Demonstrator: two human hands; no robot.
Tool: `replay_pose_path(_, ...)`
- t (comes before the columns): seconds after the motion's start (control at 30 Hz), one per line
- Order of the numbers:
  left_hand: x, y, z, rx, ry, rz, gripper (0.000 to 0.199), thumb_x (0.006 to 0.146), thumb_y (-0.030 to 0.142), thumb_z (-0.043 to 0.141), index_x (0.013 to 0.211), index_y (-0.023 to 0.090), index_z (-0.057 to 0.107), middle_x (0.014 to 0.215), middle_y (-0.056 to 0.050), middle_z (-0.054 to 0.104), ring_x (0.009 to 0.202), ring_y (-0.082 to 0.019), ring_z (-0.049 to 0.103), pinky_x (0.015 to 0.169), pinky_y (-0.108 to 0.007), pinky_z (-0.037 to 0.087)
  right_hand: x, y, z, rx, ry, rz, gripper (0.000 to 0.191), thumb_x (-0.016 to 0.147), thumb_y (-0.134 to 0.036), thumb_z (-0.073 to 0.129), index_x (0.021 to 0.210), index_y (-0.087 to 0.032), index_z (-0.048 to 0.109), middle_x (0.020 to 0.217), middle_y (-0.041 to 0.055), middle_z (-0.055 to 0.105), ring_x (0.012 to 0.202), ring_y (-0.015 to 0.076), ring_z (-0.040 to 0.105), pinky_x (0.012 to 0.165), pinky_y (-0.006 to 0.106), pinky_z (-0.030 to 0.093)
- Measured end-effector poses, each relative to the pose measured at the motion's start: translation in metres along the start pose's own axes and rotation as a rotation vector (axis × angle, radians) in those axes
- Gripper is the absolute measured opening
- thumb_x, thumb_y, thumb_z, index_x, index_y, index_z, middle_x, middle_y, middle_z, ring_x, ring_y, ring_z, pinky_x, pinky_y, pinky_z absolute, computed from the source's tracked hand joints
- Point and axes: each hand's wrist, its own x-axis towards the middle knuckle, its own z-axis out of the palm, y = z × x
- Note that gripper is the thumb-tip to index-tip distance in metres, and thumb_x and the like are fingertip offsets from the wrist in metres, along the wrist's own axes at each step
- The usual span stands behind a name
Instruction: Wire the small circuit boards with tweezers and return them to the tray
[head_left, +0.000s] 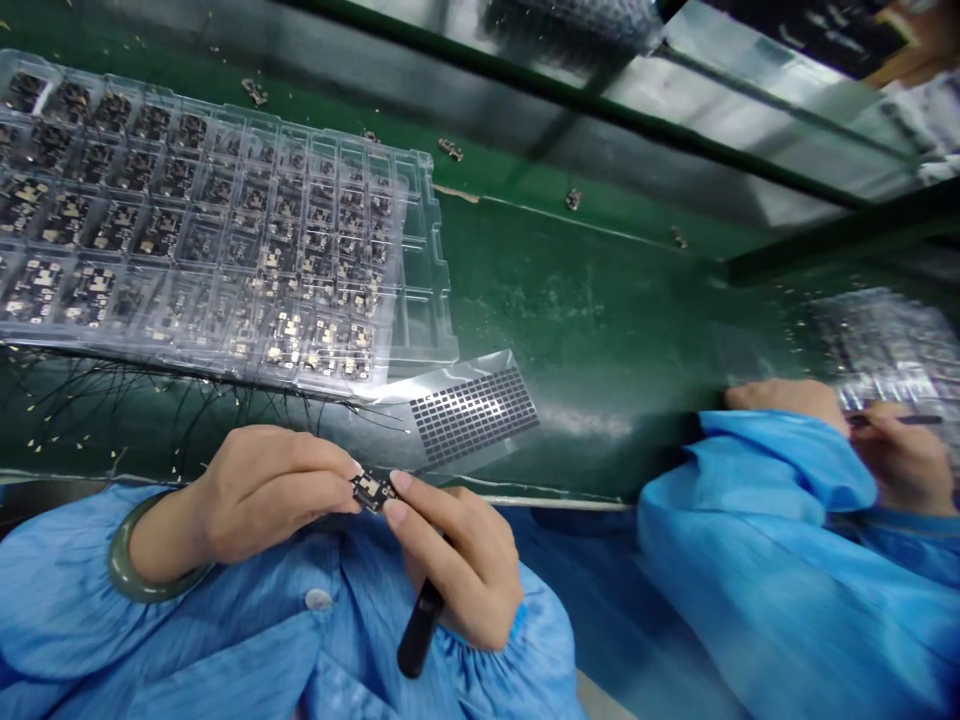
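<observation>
Between both hands, near the bench's front edge, is a small black circuit board [372, 490] with pale metal pads. The fingertips of my left hand [274, 490] pinch its left end. My right hand [461, 565] has thumb and forefinger closed on the right end. A black tool handle [421, 630] is also tucked in that hand, pointing down toward my body; its working end is hidden. Just beyond the hands lies a clear sheet of small black stickers [476, 410]. Thin black cables [225, 390] with tiny pale connectors spread on the bench, left of the sheet.
A clear plastic tray [427, 300] of similar boards covers the far left of the green bench [555, 290]. Several small loose parts [450, 150] lie toward the back, below a green rail [525, 85]. At right, a co-worker's blue sleeve [772, 480] and hands rest by another tray [892, 340].
</observation>
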Motion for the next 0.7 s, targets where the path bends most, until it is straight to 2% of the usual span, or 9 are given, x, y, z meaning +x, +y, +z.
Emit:
replay_pose_path(0.27, -0.002, -0.001, -0.003, 0.065, -0.03, 0.024, 0.012, 0.091, 0.013, 0.054, 0.099, 0.015, 0.063, 0.093, -0.006, 0.071, 0.079, -0.014, 0.068, 0.065, -0.023, 0.057, 0.0, 0.0, 0.003, 0.016, -0.017, 0.011, 0.022, 0.085, -0.009, 0.059, 0.106, -0.013, 0.065, 0.102, 0.0115, 0.071, 0.062, 0.0138, 0.056, 0.05, 0.027, 0.044)
replay_pose_path(0.43, 0.0, 0.004, -0.002, 0.103, -0.071, -0.024, 0.006, 0.088, 0.014, 0.059, 0.093, 0.014, 0.061, 0.084, -0.005, 0.071, 0.072, -0.013, 0.067, 0.063, -0.023, 0.055, 0.001, -0.002, 0.004, -0.02, -0.009, 0.006, 0.019, 0.09, -0.014, 0.054, 0.105, -0.016, 0.065, 0.096, 0.0098, 0.073, 0.066, 0.0146, 0.063, 0.053, 0.027, 0.049)
replay_pose_path(0.6, 0.005, 0.01, -0.008, -0.038, -0.182, -0.124, 0.007, 0.089, 0.01, 0.052, 0.089, 0.016, 0.057, 0.078, -0.003, 0.067, 0.069, -0.013, 0.064, 0.06, -0.023, 0.048, 0.016, -0.011, 0.0, 0.195, 0.011, 0.157, 0.012, 0.094, -0.019, 0.052, 0.098, -0.018, 0.063, 0.084, 0.0052, 0.073, 0.075, 0.0142, 0.07, 0.067, 0.025, 0.055)
replay_pose_path(0.7, 0.01, 0.015, -0.012, -0.121, -0.144, -0.145, 0.007, 0.085, 0.011, 0.053, 0.088, 0.016, 0.056, 0.075, -0.002, 0.065, 0.068, -0.012, 0.063, 0.059, -0.023, 0.044, 0.022, -0.015, -0.004, 0.339, -0.007, 0.178, 0.012, 0.088, -0.014, 0.059, 0.099, -0.018, 0.062, 0.082, 0.005, 0.072, 0.072, 0.0143, 0.07, 0.065, 0.024, 0.056)
